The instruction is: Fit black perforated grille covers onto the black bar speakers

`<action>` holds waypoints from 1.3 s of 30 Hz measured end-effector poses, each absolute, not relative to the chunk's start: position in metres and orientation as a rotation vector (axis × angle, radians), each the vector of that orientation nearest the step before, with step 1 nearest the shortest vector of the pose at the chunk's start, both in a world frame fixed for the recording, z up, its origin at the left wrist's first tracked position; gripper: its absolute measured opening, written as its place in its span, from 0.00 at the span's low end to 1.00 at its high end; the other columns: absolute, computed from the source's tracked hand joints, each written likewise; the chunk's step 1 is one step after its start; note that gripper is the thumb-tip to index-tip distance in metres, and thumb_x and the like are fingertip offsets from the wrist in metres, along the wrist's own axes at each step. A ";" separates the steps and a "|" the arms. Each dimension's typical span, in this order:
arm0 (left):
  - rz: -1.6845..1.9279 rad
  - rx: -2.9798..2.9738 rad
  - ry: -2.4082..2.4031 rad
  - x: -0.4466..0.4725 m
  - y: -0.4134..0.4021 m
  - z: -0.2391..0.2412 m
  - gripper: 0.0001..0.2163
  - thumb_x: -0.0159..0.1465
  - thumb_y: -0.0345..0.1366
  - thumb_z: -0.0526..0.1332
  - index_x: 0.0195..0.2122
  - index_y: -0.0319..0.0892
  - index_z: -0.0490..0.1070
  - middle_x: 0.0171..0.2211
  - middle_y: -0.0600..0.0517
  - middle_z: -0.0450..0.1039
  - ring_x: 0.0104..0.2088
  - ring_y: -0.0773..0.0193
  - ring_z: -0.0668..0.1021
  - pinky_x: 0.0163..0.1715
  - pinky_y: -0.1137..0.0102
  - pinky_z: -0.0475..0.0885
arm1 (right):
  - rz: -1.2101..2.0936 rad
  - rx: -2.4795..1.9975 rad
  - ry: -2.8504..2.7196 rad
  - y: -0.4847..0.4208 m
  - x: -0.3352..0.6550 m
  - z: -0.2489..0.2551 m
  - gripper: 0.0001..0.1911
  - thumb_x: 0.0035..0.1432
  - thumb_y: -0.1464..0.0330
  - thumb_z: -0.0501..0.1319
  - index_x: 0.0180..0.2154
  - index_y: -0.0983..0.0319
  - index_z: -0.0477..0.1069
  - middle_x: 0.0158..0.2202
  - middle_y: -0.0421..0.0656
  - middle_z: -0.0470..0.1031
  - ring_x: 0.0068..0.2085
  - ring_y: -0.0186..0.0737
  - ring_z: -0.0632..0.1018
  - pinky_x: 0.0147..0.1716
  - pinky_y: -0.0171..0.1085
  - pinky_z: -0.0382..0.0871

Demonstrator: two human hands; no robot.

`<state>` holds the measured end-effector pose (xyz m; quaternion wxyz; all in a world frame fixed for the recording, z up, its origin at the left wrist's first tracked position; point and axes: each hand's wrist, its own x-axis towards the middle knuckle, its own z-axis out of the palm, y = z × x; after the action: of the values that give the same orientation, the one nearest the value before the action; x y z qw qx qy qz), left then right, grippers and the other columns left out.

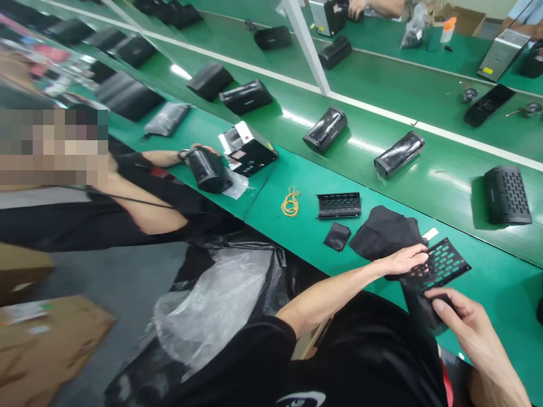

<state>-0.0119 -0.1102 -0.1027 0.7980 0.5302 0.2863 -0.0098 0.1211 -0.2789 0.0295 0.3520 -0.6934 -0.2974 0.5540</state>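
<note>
My left hand (407,261) is closed on the near left edge of a black slotted speaker grille (447,265), thumb on top, with fingers showing through the slots. A thin black sheet (418,305), cloth-like and slightly blurred, is pinched in my right hand (462,319) just below the grille. Its upper end overlaps the grille's lower edge; whether they are joined I cannot tell. Beyond my left hand lies a loose pile of black sheets (382,232). Left of the pile are a small black stack (337,236) and a second slotted grille (338,204).
Yellow rubber bands (290,202) lie on the green bench. Several black speakers, one a slotted speaker (509,195), sit on the green conveyor (449,192). At left, a co-worker's hand holds a speaker (207,169) beside a box-shaped device (250,152). Cardboard boxes (55,345) stand below.
</note>
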 end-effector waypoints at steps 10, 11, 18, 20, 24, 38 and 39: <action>-0.127 1.391 0.469 -0.004 -0.110 -0.096 0.16 0.75 0.47 0.57 0.54 0.44 0.75 0.43 0.54 0.77 0.43 0.64 0.76 0.46 0.71 0.69 | 0.435 -2.399 -1.298 -0.272 0.168 -0.009 0.28 0.63 0.40 0.53 0.38 0.55 0.78 0.43 0.53 0.80 0.44 0.60 0.78 0.45 0.55 0.71; -0.139 1.417 0.454 -0.004 -0.108 -0.093 0.15 0.75 0.47 0.57 0.54 0.45 0.75 0.44 0.54 0.77 0.43 0.63 0.76 0.47 0.71 0.69 | 0.405 -2.374 -1.307 -0.272 0.172 -0.011 0.30 0.61 0.38 0.54 0.38 0.55 0.78 0.46 0.55 0.79 0.49 0.63 0.77 0.50 0.57 0.70; -0.182 1.451 0.356 -0.001 -0.094 -0.084 0.17 0.73 0.49 0.58 0.52 0.45 0.79 0.50 0.51 0.80 0.50 0.59 0.78 0.51 0.68 0.70 | 1.290 -2.135 -0.358 -0.272 0.190 -0.021 0.40 0.39 0.39 0.75 0.46 0.58 0.73 0.35 0.48 0.81 0.35 0.53 0.81 0.32 0.45 0.75; -0.202 1.303 0.383 -0.004 -0.090 -0.087 0.22 0.72 0.56 0.58 0.50 0.44 0.81 0.47 0.50 0.81 0.48 0.58 0.79 0.50 0.67 0.70 | 1.351 -2.112 -0.285 -0.275 0.187 -0.022 0.37 0.39 0.40 0.75 0.40 0.58 0.73 0.28 0.44 0.79 0.28 0.47 0.78 0.26 0.41 0.70; -0.210 0.863 0.465 -0.023 -0.086 -0.092 0.33 0.61 0.68 0.64 0.51 0.43 0.80 0.36 0.50 0.79 0.34 0.63 0.77 0.37 0.69 0.70 | 1.311 -2.049 -0.241 -0.287 0.181 -0.026 0.35 0.36 0.43 0.77 0.39 0.57 0.72 0.32 0.43 0.81 0.29 0.43 0.77 0.23 0.37 0.69; 0.201 0.881 0.741 -0.050 -0.113 -0.090 0.22 0.56 0.40 0.74 0.50 0.37 0.80 0.26 0.58 0.69 0.28 0.71 0.68 0.31 0.74 0.62 | 1.359 -1.957 -0.052 -0.301 0.177 -0.043 0.34 0.38 0.42 0.79 0.35 0.57 0.70 0.21 0.33 0.67 0.22 0.35 0.68 0.24 0.36 0.71; 0.208 0.836 0.730 -0.050 -0.113 -0.089 0.23 0.55 0.40 0.75 0.50 0.37 0.80 0.28 0.56 0.71 0.29 0.71 0.70 0.33 0.73 0.64 | 1.354 -1.954 -0.056 -0.301 0.177 -0.043 0.34 0.40 0.41 0.78 0.35 0.57 0.71 0.22 0.35 0.69 0.22 0.36 0.70 0.24 0.37 0.71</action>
<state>-0.0497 -0.1131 -0.0889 0.8449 0.3960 0.3458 0.0987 0.1767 -0.3015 -0.0435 0.3726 -0.7627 -0.0218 0.5282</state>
